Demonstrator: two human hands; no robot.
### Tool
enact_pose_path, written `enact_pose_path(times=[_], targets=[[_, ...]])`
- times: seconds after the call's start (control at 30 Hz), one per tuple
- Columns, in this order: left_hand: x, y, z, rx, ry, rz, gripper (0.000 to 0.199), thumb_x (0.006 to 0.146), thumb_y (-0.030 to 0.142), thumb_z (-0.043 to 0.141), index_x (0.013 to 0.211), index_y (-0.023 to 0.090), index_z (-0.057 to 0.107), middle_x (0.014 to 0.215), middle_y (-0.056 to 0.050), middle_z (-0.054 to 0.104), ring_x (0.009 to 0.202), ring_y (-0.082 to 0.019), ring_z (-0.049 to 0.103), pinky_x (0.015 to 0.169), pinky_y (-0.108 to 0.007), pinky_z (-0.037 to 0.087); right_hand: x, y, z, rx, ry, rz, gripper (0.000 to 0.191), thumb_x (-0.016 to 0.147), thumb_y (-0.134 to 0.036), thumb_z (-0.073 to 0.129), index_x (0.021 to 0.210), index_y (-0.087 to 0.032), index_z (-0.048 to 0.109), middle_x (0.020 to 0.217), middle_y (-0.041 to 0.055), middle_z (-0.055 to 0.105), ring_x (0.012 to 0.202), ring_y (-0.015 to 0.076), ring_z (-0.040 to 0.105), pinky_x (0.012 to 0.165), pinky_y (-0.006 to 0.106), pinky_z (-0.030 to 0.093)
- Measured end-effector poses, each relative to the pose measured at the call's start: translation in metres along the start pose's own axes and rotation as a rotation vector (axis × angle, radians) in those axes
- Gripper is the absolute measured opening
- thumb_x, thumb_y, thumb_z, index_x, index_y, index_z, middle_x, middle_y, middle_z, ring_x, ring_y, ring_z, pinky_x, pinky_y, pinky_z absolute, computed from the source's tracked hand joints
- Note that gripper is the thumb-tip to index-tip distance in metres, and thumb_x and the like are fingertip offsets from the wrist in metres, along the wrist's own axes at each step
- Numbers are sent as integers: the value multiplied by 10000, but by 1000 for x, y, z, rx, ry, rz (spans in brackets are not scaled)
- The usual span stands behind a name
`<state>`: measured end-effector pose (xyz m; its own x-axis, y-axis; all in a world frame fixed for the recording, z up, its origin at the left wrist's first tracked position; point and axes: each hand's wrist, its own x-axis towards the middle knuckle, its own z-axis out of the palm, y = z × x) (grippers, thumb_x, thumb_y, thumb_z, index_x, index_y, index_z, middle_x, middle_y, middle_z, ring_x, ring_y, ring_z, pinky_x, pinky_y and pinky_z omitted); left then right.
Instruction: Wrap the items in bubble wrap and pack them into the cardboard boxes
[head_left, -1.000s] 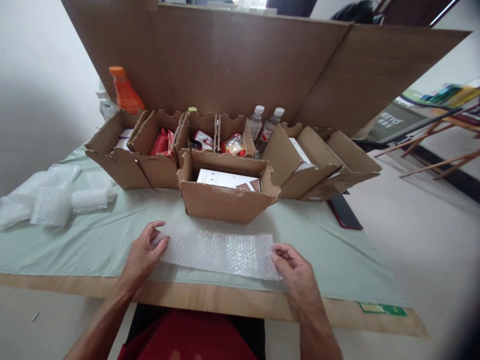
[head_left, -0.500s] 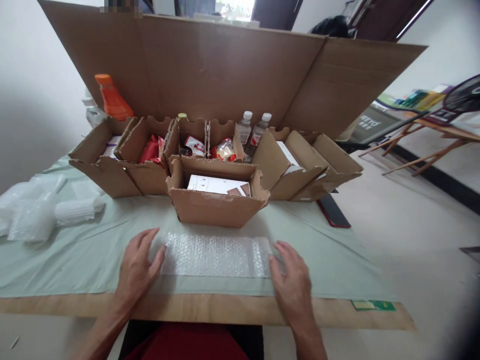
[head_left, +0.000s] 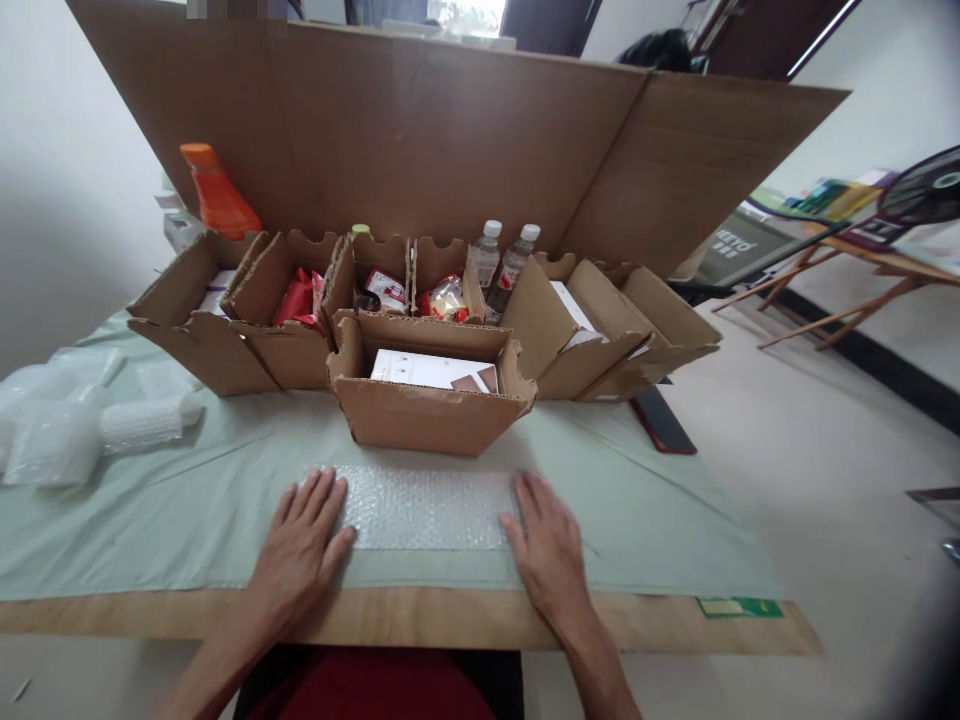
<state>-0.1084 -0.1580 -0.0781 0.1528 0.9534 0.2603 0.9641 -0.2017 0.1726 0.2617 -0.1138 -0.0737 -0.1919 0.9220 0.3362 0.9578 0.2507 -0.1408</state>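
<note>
A flat strip of clear bubble wrap [head_left: 427, 508] lies across the green cloth near the table's front edge. Over its left end my left hand [head_left: 304, 540] rests palm down, fingers stretched out. At the strip's right end, my right hand [head_left: 547, 545] is laid with its fingers extended and slightly blurred. Neither hand grips anything. Just behind the strip stands a cardboard box [head_left: 427, 415] holding a white packet [head_left: 420, 369].
A row of cardboard bins [head_left: 262, 355] with packaged items stands behind. Two bottles [head_left: 510, 268] and an orange bottle [head_left: 217, 195] are near the tall cardboard panel [head_left: 450, 140]. More bubble wrap [head_left: 56, 440] lies left; a dark flat object [head_left: 664, 420] lies right.
My left hand has come down flat onto the wrap's left end. My right hand has moved left onto the right end, and its fingers have straightened.
</note>
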Motion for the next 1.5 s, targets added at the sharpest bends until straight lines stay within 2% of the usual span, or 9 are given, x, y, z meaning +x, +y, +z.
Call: enact_pose_path(times=[0.13,0.27,0.37,0.6,0.73,0.9,1.07,1.27,1.5], targets=[[7,11,-7,-3,92,-99,504,1021,394,411,1464,185,529,1573,-174,496,1499,-339,412,1182,-552,371,-5,-1,-13,-36,113,129,490,1047,-399,399,1408,-112,563,1468,246,563,1390,383,497,1050,581,444],[22,39,-4,-51,35,122,475,1002,371,480,1447,223,558,1568,-143,511,1482,-341,434,1199,-565,350,8,-61,-9,146,-43,-97,434,1019,-334,472,1421,-202,573,1511,155,556,1416,318,481,1111,521,412],[20,33,-4,-79,-45,221,460,993,362,498,1433,250,576,1548,-110,542,1454,-329,471,1176,-544,397,9,-60,-4,189,-82,-115,403,1015,-349,486,1375,-222,617,1475,120,600,1385,298,514,1103,497,413],[-5,-17,-22,-65,119,-222,435,958,458,485,1249,183,655,1429,-185,592,1443,-390,440,1158,-576,396,11,28,-26,99,49,225,453,1002,-431,423,1252,-154,680,1367,183,657,1260,334,585,1013,506,443],[-1,-11,-18,-19,69,-361,528,927,510,481,1258,122,618,1458,-236,539,1459,-427,391,1158,-618,352,39,19,-17,86,-42,263,437,940,-421,516,1231,-142,683,1402,214,625,1263,357,567,994,500,440],[10,-1,-15,-109,91,-377,325,875,425,521,1001,154,650,1408,-233,586,1418,-421,440,1142,-589,373,48,-1,-10,199,-41,261,219,878,-368,564,872,-191,694,1300,174,691,1159,331,614,935,453,448],[12,-1,-38,-334,74,-445,204,845,399,520,873,220,615,1004,-97,735,968,-284,683,907,-419,529,24,-12,-43,474,-44,385,307,873,-497,556,897,-211,662,906,81,735,825,238,646,773,357,475],[27,-41,-68,-546,109,-615,428,793,500,594,1087,191,636,816,-11,663,728,-196,632,713,-311,515,-15,-62,-57,842,-286,463,446,838,-454,616,1193,-189,663,844,30,704,687,173,638,662,286,509],[120,-92,-77,-242,63,-417,550,806,295,620,1341,167,592,1069,-96,734,959,-275,694,893,-390,537,-29,-156,-39,958,-632,145,491,882,-262,546,1364,-240,633,1033,51,775,858,216,709,822,338,549]])
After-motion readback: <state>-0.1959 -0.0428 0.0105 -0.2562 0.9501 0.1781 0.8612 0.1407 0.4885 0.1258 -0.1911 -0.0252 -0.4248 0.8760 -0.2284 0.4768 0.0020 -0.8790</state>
